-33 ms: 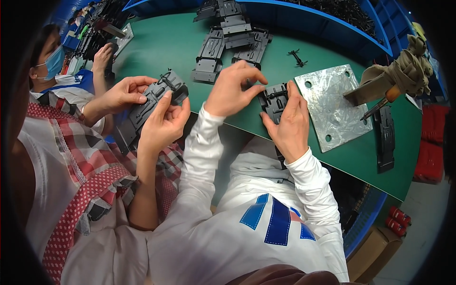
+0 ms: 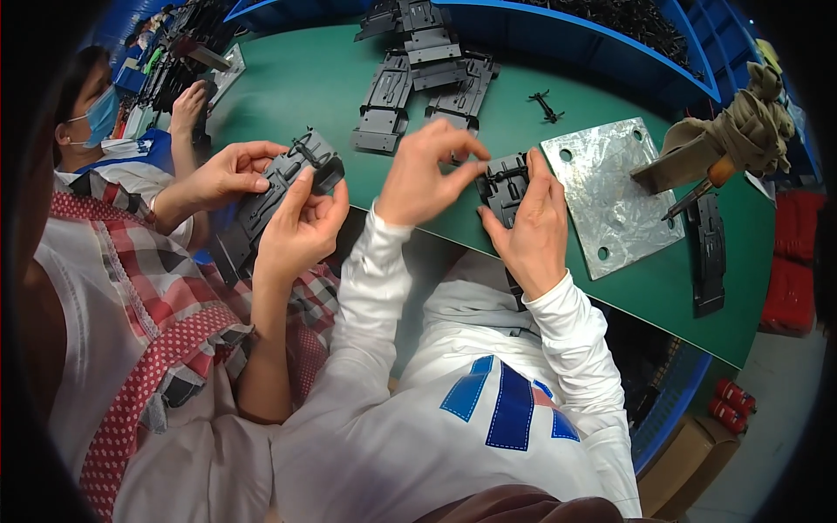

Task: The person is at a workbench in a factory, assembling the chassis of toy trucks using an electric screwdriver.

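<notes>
My right hand (image 2: 538,228) is closed round a black plastic chassis-like part (image 2: 506,190) at the table's near edge. Its thumb presses the left side and its fingers lie along the right. A small black axle-like piece (image 2: 507,174) lies across the top of that part. My left hand (image 2: 429,174), slightly blurred, is at the part's upper left corner. Its thumb and index finger are bent toward each other with a small gap, and I see nothing between them. The part's lower end reaches down past the table edge, partly behind my right hand.
A co-worker at left holds a similar black part (image 2: 277,185). More such parts (image 2: 384,98) are piled behind my left hand. A loose axle-like piece (image 2: 547,106) lies farther back. At right are a metal plate (image 2: 602,187), a cloth-wrapped tool (image 2: 724,144) and another black part (image 2: 707,253).
My left hand has shifted slightly, its fingertips still near the part's upper left corner. The right hand and the part have stayed in place.
</notes>
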A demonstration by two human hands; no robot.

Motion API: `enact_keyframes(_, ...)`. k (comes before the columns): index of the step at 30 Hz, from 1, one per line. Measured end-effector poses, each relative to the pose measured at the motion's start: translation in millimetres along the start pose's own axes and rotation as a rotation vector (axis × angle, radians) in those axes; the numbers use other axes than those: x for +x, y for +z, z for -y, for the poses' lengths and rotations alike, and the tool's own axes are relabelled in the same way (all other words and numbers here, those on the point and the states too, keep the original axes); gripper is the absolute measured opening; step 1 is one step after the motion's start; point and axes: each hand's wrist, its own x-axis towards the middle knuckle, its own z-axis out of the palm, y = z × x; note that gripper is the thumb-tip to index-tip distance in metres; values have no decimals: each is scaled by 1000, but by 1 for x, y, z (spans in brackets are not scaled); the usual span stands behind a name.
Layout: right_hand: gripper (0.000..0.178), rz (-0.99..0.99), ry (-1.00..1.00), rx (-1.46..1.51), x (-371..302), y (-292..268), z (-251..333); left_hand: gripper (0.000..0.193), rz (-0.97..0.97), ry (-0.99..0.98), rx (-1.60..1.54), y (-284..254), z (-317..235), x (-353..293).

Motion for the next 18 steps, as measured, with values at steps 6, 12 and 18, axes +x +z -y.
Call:
enact_keyframes(6, 91, -30, -32, -16, 1, 5, -3, 16, -193, 37, 65, 32, -17, -44)
enact_keyframes(12, 90, -19, -5, -3, 1, 5, -4, 23, -174, 64, 95, 38, -15, -47)
enact_keyframes(18, 88, -46, -9, -11, 2, 8, -4, 20, -96, 115, 212, 39, -18, -33)
